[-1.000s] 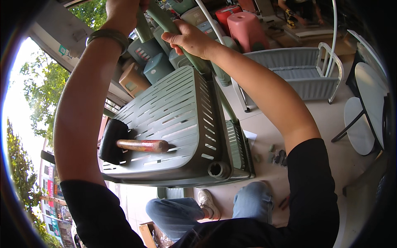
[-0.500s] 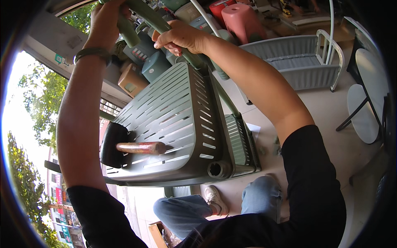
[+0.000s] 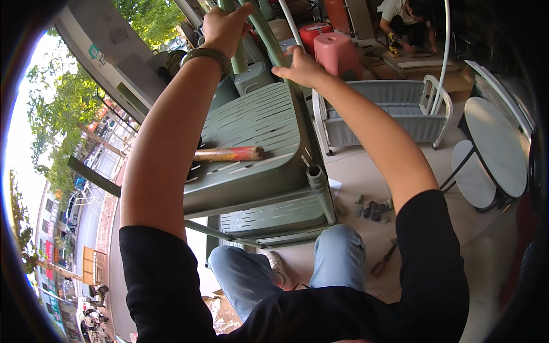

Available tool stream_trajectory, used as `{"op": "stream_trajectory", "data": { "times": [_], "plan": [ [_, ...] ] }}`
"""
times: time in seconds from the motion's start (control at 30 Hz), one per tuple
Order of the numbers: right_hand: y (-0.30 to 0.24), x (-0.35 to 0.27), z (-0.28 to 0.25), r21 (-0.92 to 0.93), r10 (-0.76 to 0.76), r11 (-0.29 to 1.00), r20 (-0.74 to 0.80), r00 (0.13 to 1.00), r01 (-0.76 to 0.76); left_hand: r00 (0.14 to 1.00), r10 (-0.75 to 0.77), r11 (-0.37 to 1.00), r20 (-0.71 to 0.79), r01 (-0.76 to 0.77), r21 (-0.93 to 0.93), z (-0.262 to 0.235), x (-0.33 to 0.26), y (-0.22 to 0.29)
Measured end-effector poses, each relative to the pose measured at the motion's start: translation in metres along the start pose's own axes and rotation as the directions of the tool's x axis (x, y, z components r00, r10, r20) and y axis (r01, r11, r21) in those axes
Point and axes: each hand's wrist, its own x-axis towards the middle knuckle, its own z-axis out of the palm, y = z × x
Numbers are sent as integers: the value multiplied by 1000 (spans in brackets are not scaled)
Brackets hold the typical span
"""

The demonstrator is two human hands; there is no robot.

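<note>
At the top of the view, my left hand (image 3: 225, 28) is closed round an upright green tube. My right hand (image 3: 307, 70) has its thumb and fingers apart, with the thumb against a second green tube (image 3: 267, 33) that rises from the rack's corner. Below both hands is the slotted green upper shelf (image 3: 257, 123) of a rack. A mallet (image 3: 231, 153) with a wooden handle lies on it, its dark head mostly hidden behind my left forearm. An open round socket (image 3: 314, 170) shows at the shelf's near right corner. Under it sits a lower green shelf (image 3: 274, 216).
Dark caps and short green pieces (image 3: 374, 210) lie on the floor at right, near pliers (image 3: 384, 258). Behind stand a grey fabric-sided frame (image 3: 394, 123), a pink stool (image 3: 337, 56) and round white tops (image 3: 494, 154). Another person (image 3: 407, 23) works at the back right.
My right hand has loosened from its grip on the tube and its fingers have spread. My left hand still holds a tube. The view has shifted, showing more of the floor and lower shelf.
</note>
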Motion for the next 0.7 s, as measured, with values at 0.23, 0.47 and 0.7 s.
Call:
{"op": "stream_trajectory", "data": {
  "times": [0.23, 0.47, 0.7],
  "plan": [
    [-93, -121, -29, 5, -404, 913, 154, 901, 408, 991, -67, 934, -119, 20, -357, -53, -65, 69],
    [-185, -141, 80, -368, -259, 799, 501, 826, 475, 986, 95, 879, 137, -18, -477, -83, -112, 115],
    [-147, -137, 11, -333, -193, 906, 223, 955, 261, 982, 27, 792, 187, 93, -604, -108, -180, 145]
  ]
}}
